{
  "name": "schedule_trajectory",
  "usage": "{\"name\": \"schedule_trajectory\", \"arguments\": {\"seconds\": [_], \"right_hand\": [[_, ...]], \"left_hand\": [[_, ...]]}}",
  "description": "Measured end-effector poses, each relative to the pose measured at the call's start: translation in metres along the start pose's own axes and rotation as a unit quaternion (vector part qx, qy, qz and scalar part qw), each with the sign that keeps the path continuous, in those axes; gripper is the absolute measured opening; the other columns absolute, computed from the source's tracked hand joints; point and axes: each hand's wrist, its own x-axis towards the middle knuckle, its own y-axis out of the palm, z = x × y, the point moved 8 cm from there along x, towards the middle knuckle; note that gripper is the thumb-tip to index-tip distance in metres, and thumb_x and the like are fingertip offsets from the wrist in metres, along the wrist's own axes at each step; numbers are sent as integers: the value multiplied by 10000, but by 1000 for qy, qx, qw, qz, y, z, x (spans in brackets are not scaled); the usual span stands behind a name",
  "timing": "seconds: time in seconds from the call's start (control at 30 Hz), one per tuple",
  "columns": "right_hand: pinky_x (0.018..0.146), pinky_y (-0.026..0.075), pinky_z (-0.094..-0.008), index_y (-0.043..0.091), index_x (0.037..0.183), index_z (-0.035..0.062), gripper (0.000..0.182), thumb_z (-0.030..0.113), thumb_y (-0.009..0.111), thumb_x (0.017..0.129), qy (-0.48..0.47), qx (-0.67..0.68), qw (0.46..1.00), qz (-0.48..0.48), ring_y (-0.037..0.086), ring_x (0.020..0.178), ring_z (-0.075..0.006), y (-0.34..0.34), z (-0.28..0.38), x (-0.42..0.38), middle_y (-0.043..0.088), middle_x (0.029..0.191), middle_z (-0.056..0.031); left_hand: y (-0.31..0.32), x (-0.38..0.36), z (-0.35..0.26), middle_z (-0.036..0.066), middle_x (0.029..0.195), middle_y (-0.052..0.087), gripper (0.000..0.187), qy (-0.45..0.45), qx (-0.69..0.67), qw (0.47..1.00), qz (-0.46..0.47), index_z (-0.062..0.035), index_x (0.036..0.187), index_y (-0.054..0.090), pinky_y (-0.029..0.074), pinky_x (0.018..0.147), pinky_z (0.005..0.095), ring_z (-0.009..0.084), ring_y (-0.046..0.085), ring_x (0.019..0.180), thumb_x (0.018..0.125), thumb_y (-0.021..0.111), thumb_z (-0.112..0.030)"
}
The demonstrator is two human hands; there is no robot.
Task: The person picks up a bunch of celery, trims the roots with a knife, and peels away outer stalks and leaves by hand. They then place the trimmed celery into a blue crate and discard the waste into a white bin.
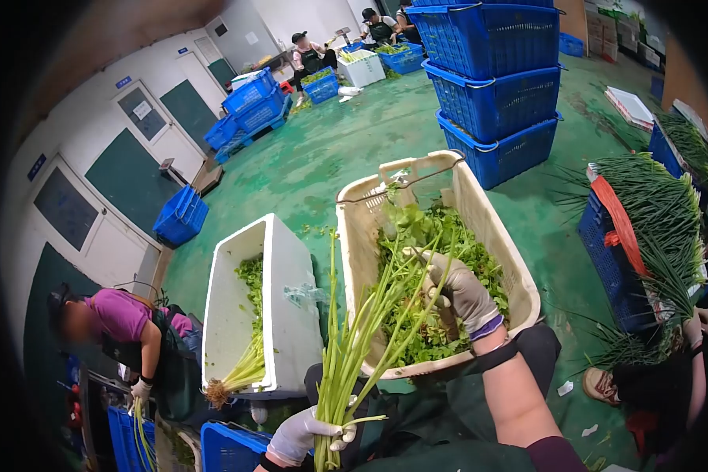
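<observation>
A bunch of celery (346, 346) slants up from my lap, its leafy tops over a cream plastic crate (519, 267). My left hand (311, 433), in a pale glove, is closed around the lower stalks. Above the crate, my right hand (460, 295), also gloved, has its fingers curled in against the upper stems and leaves of the bunch. Loose green leaves (480, 271) fill much of the crate below it. Just left stands a white foam box (291, 315) with more celery (240, 366) inside, roots toward me.
Blue crates (495, 102) rise in a tall stack beyond. At right, a blue crate (617, 275) holds green onions (653, 204), with a co-worker's hands (700, 326) near. Another person (126, 315) bends at left. A blue crate (232, 448) sits by my left hand. Other people work far back.
</observation>
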Motion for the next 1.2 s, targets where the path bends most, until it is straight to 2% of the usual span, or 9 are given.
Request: {"name": "schedule_trajectory", "arguments": {"seconds": [0.17,0.33,0.4,0.47,0.53,0.7,0.87,1.0,1.2], "right_hand": [[448,278,-159,518,1329,12,520,318,632,924,40,-11,998,42,413,494,-8,4,12,-4,468,618,77],[445,289,-184,555,1277,26,450,278,649,916,99,-40,994,25,392,490,-27,5,2,1,444,609,82],[440,293,-209,604,1157,34,260,183,594,944,59,-290,945,-139,382,478,-46,-31,-7,12,461,613,75],[457,338,-228,617,1109,41,210,185,567,965,-91,-189,937,-279,390,483,-49,-96,-25,27,519,673,35],[470,354,-225,608,1151,36,261,226,547,982,7,-114,961,-252,367,475,-47,-71,-2,12,482,663,37],[461,346,-206,596,1191,12,359,299,548,981,-47,60,992,-98,380,458,-43,-42,-5,-10,490,648,37],[469,393,-217,550,1239,-24,431,306,573,962,86,80,991,-66,431,460,-53,-14,-57,-23,538,656,15],[449,382,-228,541,1265,-11,438,290,593,951,53,149,987,29,439,452,-57,-5,-54,0,534,638,21],[435,350,-192,474,1373,6,440,161,533,966,40,30,997,-53,391,459,-35,-4,-36,4,431,564,53]], "left_hand": [[3,-4,1,170,802,604,593,-25,29,999,-2,1,1270,464,428,543,296,194,531,557,759,725,-151],[0,-4,11,159,873,592,594,-72,32,996,29,-31,1343,428,437,578,262,175,550,619,816,686,-125],[4,-2,5,157,848,588,585,-57,12,998,5,-38,1323,443,424,566,286,179,525,579,799,694,-113],[-1,-4,8,155,823,583,577,-44,-9,999,-21,-44,1302,459,411,553,311,183,501,539,782,702,-102],[-15,-7,12,160,837,577,589,-20,-40,999,-15,-74,1328,445,396,547,312,176,483,525,787,681,-76],[-25,-17,15,98,604,517,343,15,-28,998,-56,51,899,566,369,512,308,158,469,458,755,700,-230],[-23,-16,13,117,626,529,386,26,-36,997,-63,50,997,544,371,504,313,161,488,470,756,695,-210],[-24,-16,19,136,676,547,495,-4,-5,1000,-22,-2,1167,491,385,515,314,163,496,484,762,700,-196],[-16,-14,19,132,689,541,494,-13,9,1000,-27,-24,1187,483,399,527,310,161,489,495,773,699,-186]]}}
